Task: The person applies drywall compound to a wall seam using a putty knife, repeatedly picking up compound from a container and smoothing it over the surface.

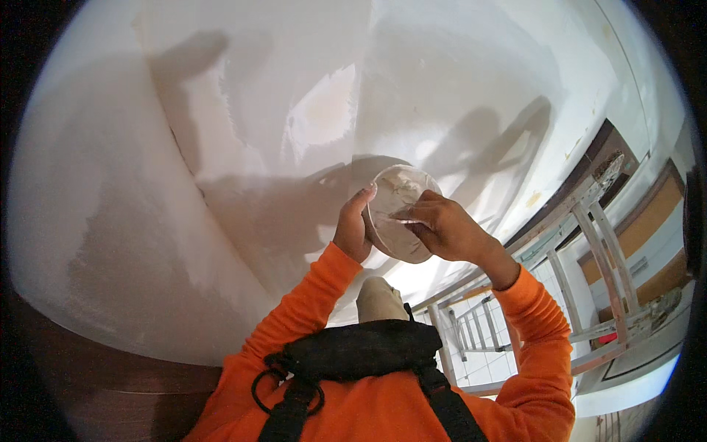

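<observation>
The left hand [355,227] grips a round bowl [373,236] by its left side, thumb up at the rim and the other fingers mostly hidden behind the wall. The bowl is held up in front of the chest, tilted so that its inside shows, close before a pale wall [294,44] with uneven whitish patches. White paste [403,179] clings inside, thickest toward the far rim. The right hand [453,228] reaches over the bowl's right rim, its fingers bent and bunched above the inside; a thin pale streak shows along them, but whether they grip something or are only smeared cannot be told.

Orange sleeves [534,317] cover both forearms, and a black pack [368,350] lies across the chest. A metal ladder [600,243] stands to the right, with a white tiled floor [479,366] below.
</observation>
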Demonstrator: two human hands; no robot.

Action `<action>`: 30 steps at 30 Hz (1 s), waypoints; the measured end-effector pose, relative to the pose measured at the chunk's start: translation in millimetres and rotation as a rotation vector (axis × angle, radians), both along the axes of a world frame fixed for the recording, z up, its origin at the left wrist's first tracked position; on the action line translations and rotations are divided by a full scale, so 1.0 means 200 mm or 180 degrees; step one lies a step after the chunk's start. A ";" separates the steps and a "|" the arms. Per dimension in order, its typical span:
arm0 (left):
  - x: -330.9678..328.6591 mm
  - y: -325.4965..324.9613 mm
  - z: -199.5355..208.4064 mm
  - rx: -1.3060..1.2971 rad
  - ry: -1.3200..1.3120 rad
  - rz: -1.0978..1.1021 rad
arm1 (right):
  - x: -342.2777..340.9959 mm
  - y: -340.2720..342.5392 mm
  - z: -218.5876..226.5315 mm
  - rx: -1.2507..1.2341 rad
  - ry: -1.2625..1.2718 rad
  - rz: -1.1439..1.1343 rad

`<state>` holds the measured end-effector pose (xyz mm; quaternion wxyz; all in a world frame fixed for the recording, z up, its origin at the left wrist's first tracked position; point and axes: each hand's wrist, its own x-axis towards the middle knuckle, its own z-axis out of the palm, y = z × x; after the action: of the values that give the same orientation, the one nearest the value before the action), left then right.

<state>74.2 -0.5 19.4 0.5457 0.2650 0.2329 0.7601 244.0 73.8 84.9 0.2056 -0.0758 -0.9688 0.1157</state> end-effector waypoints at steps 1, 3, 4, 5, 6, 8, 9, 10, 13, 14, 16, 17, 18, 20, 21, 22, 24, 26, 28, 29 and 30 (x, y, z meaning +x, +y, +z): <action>0.00 -0.01 0.01 -0.0005 -0.0020 -0.0105 | 0.01 0.00 0.01 -0.0047 -0.0181 0.0196; 0.00 -0.01 0.01 -0.0065 0.0040 -0.0194 | 0.06 0.03 0.01 -0.0109 -0.0351 0.0254; 0.00 -0.01 0.02 -0.0116 0.0097 -0.0244 | 0.08 0.04 0.01 -0.0165 -0.0523 0.0351; 0.00 -0.01 0.01 -0.0135 0.0100 -0.0266 | 0.09 0.05 0.02 -0.0186 -0.0519 0.0331; 0.00 -0.01 0.01 -0.0044 0.0187 -0.0248 | 0.10 0.05 0.04 -0.0204 -0.0754 0.0178; 0.00 0.00 0.00 0.0024 0.0277 -0.0246 | 0.10 0.07 0.06 -0.0258 -0.1055 0.0049; 0.00 0.00 0.00 0.0010 0.0276 -0.0220 | 0.07 0.06 0.10 -0.0277 -0.1055 0.0046; 0.00 0.00 -0.01 -0.0006 0.0274 -0.0190 | 0.04 0.04 0.16 -0.0683 -0.1328 0.0015; 0.03 0.02 -0.02 0.0139 0.0626 0.0191 | 0.01 0.06 0.18 -0.1124 -0.1609 0.0043; 0.04 0.02 -0.02 0.0141 0.0621 0.0203 | 0.01 0.11 0.13 -0.1532 -0.1513 0.0002; 0.04 0.03 -0.03 0.0070 0.0747 0.0294 | 0.02 0.18 0.06 -0.1913 -0.1433 -0.0014; 0.02 0.02 -0.05 0.0058 0.0732 0.0364 | 0.02 0.21 0.00 -0.2625 -0.1167 0.0106; 0.03 0.02 -0.05 -0.0023 0.1592 0.0827 | 0.06 0.26 -0.06 -0.3304 -0.0883 0.0199; 0.11 0.06 -0.01 -0.0226 0.2062 0.1067 | 0.20 0.45 -0.32 -0.4248 -0.0152 0.0320; 0.09 0.06 -0.04 -0.0273 0.2020 0.1156 | 0.15 0.30 -0.24 -0.5058 -0.0075 0.0060; 0.07 0.08 -0.09 -0.0216 0.1643 0.1029 | 0.16 0.34 -0.31 -0.5153 -0.0113 0.0325; 0.03 0.10 -0.13 -0.0099 0.0931 0.0575 | 0.25 0.38 -0.43 -0.4643 0.0301 0.0146; 0.01 0.09 -0.17 0.0009 0.0909 0.0582 | 0.29 0.35 -0.46 -0.4850 0.0870 -0.0177; -0.03 0.18 -0.37 -0.0140 0.0648 0.0481 | 0.23 0.19 -0.29 -0.5076 0.1256 -0.0198; -0.03 0.26 -0.50 -0.0376 0.0413 0.0382 | 0.19 0.16 -0.23 -0.5138 0.1293 0.0086; 0.03 0.29 -0.48 -0.0313 0.0195 0.0074 | 0.18 0.17 -0.18 -0.4963 0.1581 0.0073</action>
<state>80.9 56.9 -76.2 0.5418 0.2583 0.2898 0.7455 279.1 107.9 49.4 0.3012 -0.1592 -0.5370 0.7717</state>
